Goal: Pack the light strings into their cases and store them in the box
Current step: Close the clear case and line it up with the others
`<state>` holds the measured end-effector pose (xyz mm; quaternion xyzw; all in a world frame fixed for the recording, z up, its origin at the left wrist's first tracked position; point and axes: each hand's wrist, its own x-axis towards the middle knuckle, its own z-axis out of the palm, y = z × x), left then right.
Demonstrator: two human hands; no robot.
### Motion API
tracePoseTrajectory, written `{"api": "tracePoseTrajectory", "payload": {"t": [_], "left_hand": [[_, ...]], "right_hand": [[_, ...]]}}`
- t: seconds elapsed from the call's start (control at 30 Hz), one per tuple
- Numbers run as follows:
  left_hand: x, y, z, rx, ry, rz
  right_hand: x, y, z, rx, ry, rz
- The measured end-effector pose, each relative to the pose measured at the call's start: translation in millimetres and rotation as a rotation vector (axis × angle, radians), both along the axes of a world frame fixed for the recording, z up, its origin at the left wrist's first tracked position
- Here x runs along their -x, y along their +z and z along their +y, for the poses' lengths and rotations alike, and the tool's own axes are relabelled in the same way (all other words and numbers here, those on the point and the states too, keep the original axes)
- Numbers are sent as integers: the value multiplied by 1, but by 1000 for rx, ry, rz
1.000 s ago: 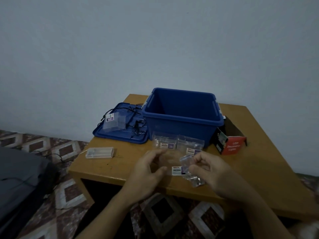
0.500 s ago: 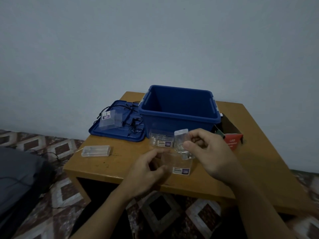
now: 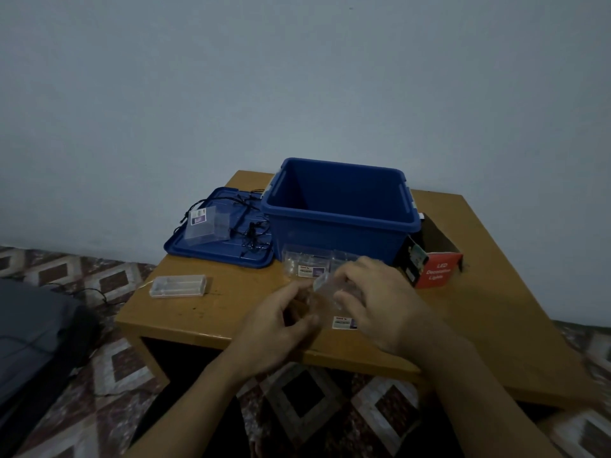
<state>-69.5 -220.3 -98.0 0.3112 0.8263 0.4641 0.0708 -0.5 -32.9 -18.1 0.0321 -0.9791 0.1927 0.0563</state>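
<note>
My left hand [image 3: 281, 325] grips the left end of a clear plastic case [image 3: 344, 323] with a white label, near the table's front edge. My right hand [image 3: 377, 299] holds a bundled light string in a clear battery holder [image 3: 322, 280] over that case. Another clear case [image 3: 305, 264] lies just in front of the open blue box [image 3: 340, 219]. A further clear case [image 3: 206, 223] and a black light string [image 3: 251, 226] rest on the blue lid [image 3: 211, 251] to the left.
A clear battery box [image 3: 178, 285] lies on the wooden table [image 3: 496, 325] at the left. A red and black LED lights carton [image 3: 429, 262] stands open right of the blue box. A dark bag [image 3: 36, 332] sits on the patterned floor at left.
My right hand lifted the bundled light string off the table, raised it toward the box, then brought it down over the case that my left hand holds.
</note>
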Motion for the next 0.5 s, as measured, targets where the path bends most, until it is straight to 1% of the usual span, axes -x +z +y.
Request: {"api": "tracePoseTrajectory", "payload": {"t": [0.17, 0.23, 0.33, 0.43, 0.5], "left_hand": [[-1, -2, -1, 0, -1, 16], [-1, -3, -1, 0, 4, 34], [-1, -3, 0, 7, 9, 45], [-2, -2, 0, 4, 0, 51], [-2, -3, 0, 3, -6, 50]], "right_hand": [[5, 21, -5, -180, 67, -172], [6, 20, -8, -234, 81, -193], [6, 17, -7, -202, 64, -138], [3, 13, -4, -181, 66, -135], [-1, 9, -4, -65, 42, -101]]}}
